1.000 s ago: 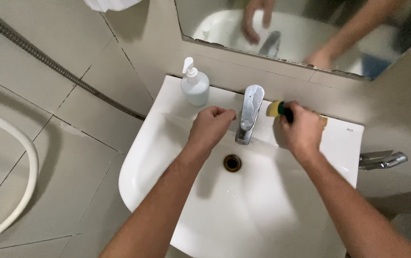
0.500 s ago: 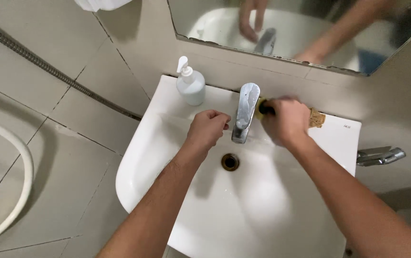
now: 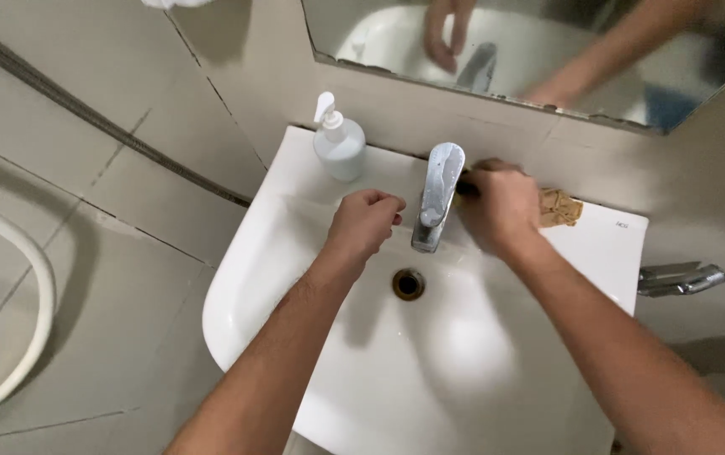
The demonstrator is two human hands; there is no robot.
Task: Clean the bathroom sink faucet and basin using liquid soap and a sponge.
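right hand (image 3: 497, 205) is curled shut on a scrubbing sponge (image 3: 465, 187), only a dark sliver of it showing, pressed against the right side of the chrome faucet (image 3: 438, 194) at the far rim of the white sink (image 3: 295, 278). left hand (image 3: 364, 222) is a loose fist holding nothing, hovering over the basin just left of the faucet. drain (image 3: 409, 284) sits near of the spout. white soap pump bottle (image 3: 338, 141) stands at the sink's far left corner. a crumpled tan scrap (image 3: 561, 207) lies on the ledge just right of the right hand.
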